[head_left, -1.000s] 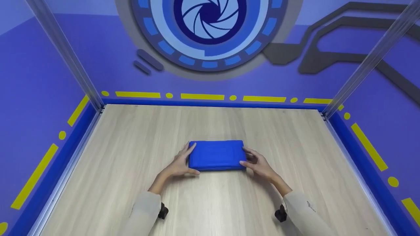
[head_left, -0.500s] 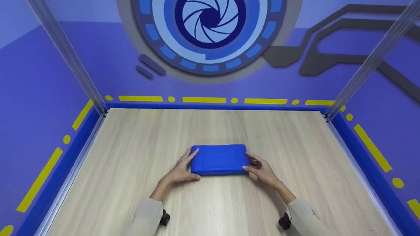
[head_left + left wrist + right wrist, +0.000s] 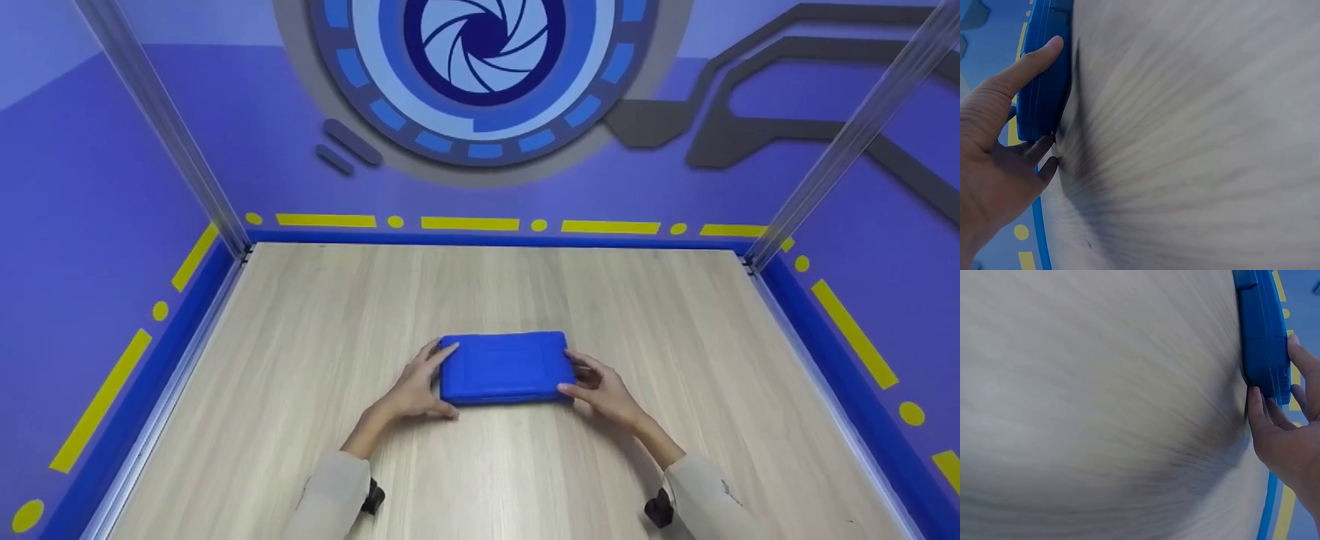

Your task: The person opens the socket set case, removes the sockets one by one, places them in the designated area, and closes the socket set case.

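Observation:
A flat blue plastic case with a raised rectangular panel on its upper face lies between my two hands, at the middle of the table. My left hand holds its left end, one finger over the top edge and the thumb low at the front corner. At the right end my right hand grips it, thumb on the near corner and fingers around the side. In the left wrist view the thumb lies across the side of the case. The right wrist view shows fingertips at the lower edge of the case, close to the tabletop.
The wood-grain tabletop is bounded by blue panels with yellow dashes at the back and sides. Transparent posts rise at both rear corners. A black wrist device sits at each sleeve cuff.
Both hands keep their hold on the case. It has come slightly nearer to me and now sits at a small slant. The head view has shifted a little.

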Demonstrator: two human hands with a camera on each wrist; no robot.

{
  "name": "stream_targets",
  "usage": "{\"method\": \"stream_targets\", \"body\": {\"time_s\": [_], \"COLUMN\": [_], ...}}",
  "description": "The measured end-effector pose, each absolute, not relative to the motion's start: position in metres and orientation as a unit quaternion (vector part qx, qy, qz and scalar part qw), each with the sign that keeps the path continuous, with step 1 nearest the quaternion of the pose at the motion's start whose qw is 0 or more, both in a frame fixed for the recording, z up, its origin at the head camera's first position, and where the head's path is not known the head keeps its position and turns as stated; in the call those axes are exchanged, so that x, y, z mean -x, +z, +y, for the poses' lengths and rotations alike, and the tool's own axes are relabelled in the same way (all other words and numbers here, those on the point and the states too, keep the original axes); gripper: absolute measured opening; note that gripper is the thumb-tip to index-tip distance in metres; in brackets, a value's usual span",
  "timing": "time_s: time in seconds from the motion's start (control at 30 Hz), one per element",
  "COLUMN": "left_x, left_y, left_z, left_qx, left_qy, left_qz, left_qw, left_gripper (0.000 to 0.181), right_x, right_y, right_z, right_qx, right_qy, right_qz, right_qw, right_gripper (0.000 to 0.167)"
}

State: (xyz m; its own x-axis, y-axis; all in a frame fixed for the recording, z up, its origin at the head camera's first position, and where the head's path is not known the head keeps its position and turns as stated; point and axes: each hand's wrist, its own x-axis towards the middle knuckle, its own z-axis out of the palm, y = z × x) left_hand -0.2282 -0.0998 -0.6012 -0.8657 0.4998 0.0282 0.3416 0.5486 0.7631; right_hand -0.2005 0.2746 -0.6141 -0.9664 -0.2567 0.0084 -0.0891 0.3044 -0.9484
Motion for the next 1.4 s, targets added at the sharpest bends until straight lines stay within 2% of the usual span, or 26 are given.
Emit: {"method": "stream_targets", "body": {"time_s": [0.23,0.33,0.53,0.73,0.83,0.93,1.1,1.2,1.4], "left_x": [0.234,0.238,0.246,0.242,0.237,0.234,0.233,0.234,0.239], "left_y": [-0.604,-0.6,-0.591,-0.587,-0.586,-0.583,-0.58,-0.578,-0.576], "left_z": [-0.095,-0.096,-0.101,-0.1,-0.096,-0.092,-0.085,-0.084,-0.088], "left_qx": [-0.238,-0.221,-0.197,-0.187,-0.206,-0.238,-0.263,-0.264,-0.258], "left_qy": [0.379,0.408,0.473,0.463,0.423,0.376,0.353,0.355,0.353], "left_qz": [0.89,0.88,0.844,0.846,0.864,0.884,0.894,0.894,0.895], "left_qw": [0.085,0.099,0.159,0.187,0.177,0.142,0.082,0.08,0.09], "left_gripper": [0.113,0.11,0.103,0.1,0.105,0.107,0.088,0.08,0.074], "right_x": [0.197,0.197,0.202,0.205,0.206,0.208,0.209,0.208,0.204], "right_y": [-0.612,-0.612,-0.612,-0.611,-0.609,-0.605,-0.595,-0.591,-0.59], "right_z": [0.273,0.271,0.265,0.263,0.263,0.263,0.264,0.264,0.263], "right_qx": [0.13,0.144,0.138,0.094,0.088,0.075,0.043,0.031,0.014], "right_qy": [-0.562,-0.553,-0.558,-0.603,-0.61,-0.61,-0.596,-0.585,-0.627], "right_qz": [0.813,0.818,0.818,0.792,0.787,0.789,0.802,0.81,0.776], "right_qw": [0.081,0.073,0.022,-0.009,-0.01,-0.001,0.015,0.023,0.068], "right_gripper": [0.082,0.084,0.073,0.067,0.066,0.067,0.067,0.065,0.07]}}
